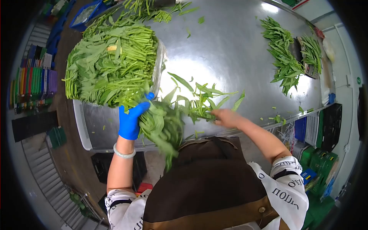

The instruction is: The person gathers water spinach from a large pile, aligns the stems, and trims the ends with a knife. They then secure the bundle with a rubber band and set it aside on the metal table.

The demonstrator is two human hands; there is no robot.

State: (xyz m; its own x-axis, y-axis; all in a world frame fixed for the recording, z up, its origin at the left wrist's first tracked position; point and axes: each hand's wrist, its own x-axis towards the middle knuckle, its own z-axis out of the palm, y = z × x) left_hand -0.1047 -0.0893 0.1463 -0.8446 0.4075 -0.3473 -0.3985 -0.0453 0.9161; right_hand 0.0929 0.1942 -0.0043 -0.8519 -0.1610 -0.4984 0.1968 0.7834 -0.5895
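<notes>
My left hand (130,122), in a blue glove, is closed round a bunch of leafy greens (157,119) that looks like water spinach. The bunch is blurred by motion and hangs over the table's near edge. Just beyond that hand rises a big stack of the same greens (115,57), cut stem ends facing right. My bare right hand (226,117) is low over loose leaves and stems (203,97), its fingers curled in. What those fingers grip, if anything, I cannot make out.
The metal table (222,50) reaches away from me. At its right lie bunches of greens (281,53), some on a small dark stand (308,69). A blue crate (85,16) is at the far left. Green crates (320,165) stand on the right, coloured crates (34,86) on the left.
</notes>
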